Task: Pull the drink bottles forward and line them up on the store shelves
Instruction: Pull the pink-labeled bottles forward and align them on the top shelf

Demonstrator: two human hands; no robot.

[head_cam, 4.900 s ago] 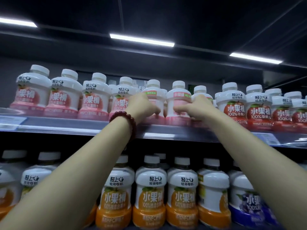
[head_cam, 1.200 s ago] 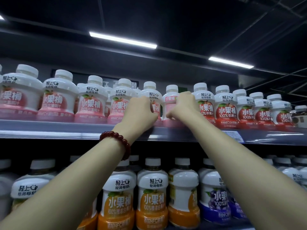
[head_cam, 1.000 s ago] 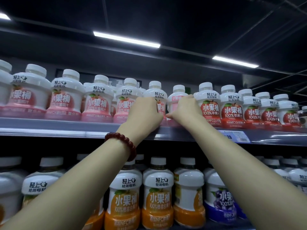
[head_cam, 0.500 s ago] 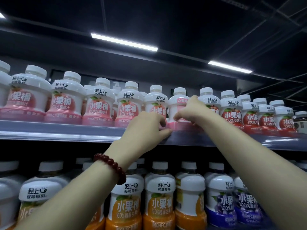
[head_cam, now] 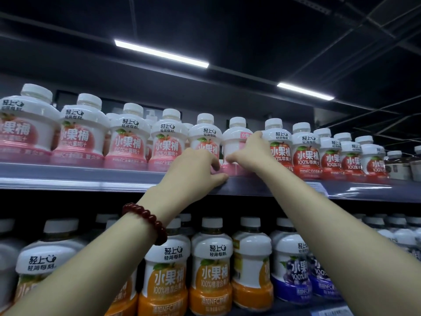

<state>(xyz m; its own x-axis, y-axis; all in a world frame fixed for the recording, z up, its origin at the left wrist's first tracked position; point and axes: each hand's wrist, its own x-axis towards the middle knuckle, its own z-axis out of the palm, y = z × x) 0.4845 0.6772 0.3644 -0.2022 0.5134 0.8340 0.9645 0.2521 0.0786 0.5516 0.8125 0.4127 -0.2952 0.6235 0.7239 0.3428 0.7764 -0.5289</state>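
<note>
Right hand (head_cam: 251, 153) grips the turned pink bottle (head_cam: 235, 142) at the upper shelf (head_cam: 68, 176) edge; left hand (head_cam: 193, 167), fingers curled, steadies its base. Facing step, I'd say: next, twist its label frontward, level with the red-label neighbours (head_cam: 305, 153).

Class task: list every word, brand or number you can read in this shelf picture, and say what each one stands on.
"轻上" and "轻简每刻": shoulder of the orange bottle.
"水果桶": pink bottle label.
"100%": red bottle label.
"NFC": orange bottle's base band.
Shelf price tag: too blurred to read.
</note>
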